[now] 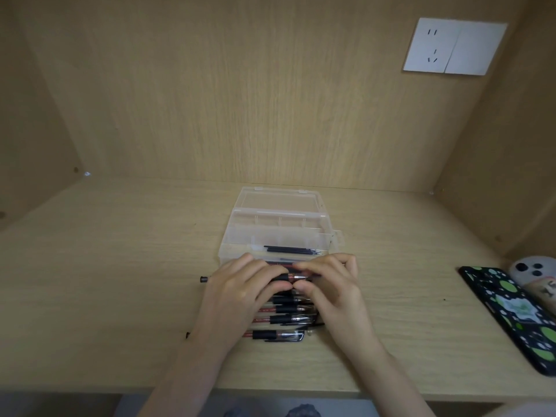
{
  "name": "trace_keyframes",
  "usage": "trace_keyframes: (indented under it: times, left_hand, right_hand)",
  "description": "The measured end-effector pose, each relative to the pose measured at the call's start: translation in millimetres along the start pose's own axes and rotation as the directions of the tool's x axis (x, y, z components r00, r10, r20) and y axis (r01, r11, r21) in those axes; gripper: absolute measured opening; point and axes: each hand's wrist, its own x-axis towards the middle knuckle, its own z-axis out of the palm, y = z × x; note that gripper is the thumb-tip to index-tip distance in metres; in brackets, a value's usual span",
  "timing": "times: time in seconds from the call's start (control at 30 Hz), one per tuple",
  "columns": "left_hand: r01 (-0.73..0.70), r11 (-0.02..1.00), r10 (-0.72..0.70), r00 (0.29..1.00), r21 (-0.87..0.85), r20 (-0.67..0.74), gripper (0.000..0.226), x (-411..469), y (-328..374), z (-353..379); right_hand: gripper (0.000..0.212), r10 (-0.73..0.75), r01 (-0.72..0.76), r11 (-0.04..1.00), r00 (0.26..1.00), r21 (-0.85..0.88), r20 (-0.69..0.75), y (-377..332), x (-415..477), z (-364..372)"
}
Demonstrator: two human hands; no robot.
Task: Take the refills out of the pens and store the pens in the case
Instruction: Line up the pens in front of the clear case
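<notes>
Two bare arms reach in from the bottom edge. The left hand [240, 291] has its fingers curled round the black grip of one pen [296, 277]. The right hand [331, 287] pinches the shiny tip end of that same pen. The pen is held just above the near edge of the clear case [233, 233], which lies open. More pens [285, 319] lie in a row on the desk, under the hands. A few thin black refills [291, 250] lie inside the case.

I think a pen like this is light and stiff, and a bit slippery on the smooth plastic. The black rubber part looks like the best place to hold, with the other hand twisting the tip. The refill is skinny, so it may bend if pulled sideways.

The desk [105, 281] is pale wood, flat and smooth, so pens could roll. Wood walls stand all round it. A white socket [454, 46] is on the back wall. A black phone [511, 314] with green spots lies far to the right
</notes>
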Motion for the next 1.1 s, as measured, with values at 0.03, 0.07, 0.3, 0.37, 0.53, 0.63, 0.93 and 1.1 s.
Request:
trace_keyframes:
  times: [0.03, 0.07, 0.3, 0.37, 0.53, 0.63, 0.93, 1.1]
  left_hand:
    - [-0.003, 1.0, 0.003, 1.0, -0.003, -0.004, 0.031, -0.2, -0.5, 0.5]
    - [-0.009, 1.0, 0.009, 1.0, -0.005, -0.005, 0.031, -0.4, -1.0, 1.2]
    - [-0.013, 1.0, 0.013, 1.0, -0.014, 0.006, 0.029, -0.3, -1.5, 4.4]
    - [0.006, 0.999, -0.006, 1.0, -0.031, 0.011, 0.027, -0.3, -0.6, 2.9]
    - [0.031, 0.998, -0.03, 0.999, -0.054, 0.021, 0.022, 0.1, 1.0, 1.5]
    - [0.038, 0.998, -0.037, 0.999, -0.046, 0.029, 0.021, -1.0, 1.1, 3.0]
    - [0.026, 0.998, -0.025, 0.999, -0.053, 0.034, 0.021, -0.6, 1.9, 2.4]
    - [0.035, 0.998, -0.032, 0.998, -0.049, 0.062, 0.023, 0.6, 0.8, 1.0]
  right_hand:
    - [0.021, 0.034, -0.034, 0.998, 0.999, 0.045, -0.002, -0.5, -0.1, -1.4]
    - [0.019, 0.054, -0.054, 0.996, 0.999, 0.073, 0.002, -1.1, 0.2, -2.1]
    - [0.009, 0.077, -0.079, 0.993, 0.997, 0.092, 0.03, -3.2, -0.6, -1.2]
    - [0.021, 0.112, -0.116, 0.985, 0.993, 0.128, 0.034, -5.5, 0.1, -4.2]
    - [0.013, 0.11, -0.112, 0.986, 0.994, 0.121, 0.026, -4.3, -0.3, -1.7]
    - [0.009, 0.13, -0.134, 0.982, 0.991, 0.131, 0.04, -2.8, -0.4, -2.0]
    - [0.008, 0.2, -0.201, 0.956, 0.979, 0.213, 0.025, -6.8, 1.5, -5.0]
    - [0.013, 0.207, -0.208, 0.958, 0.978, 0.2, 0.024, -7.8, 1.1, -6.5]
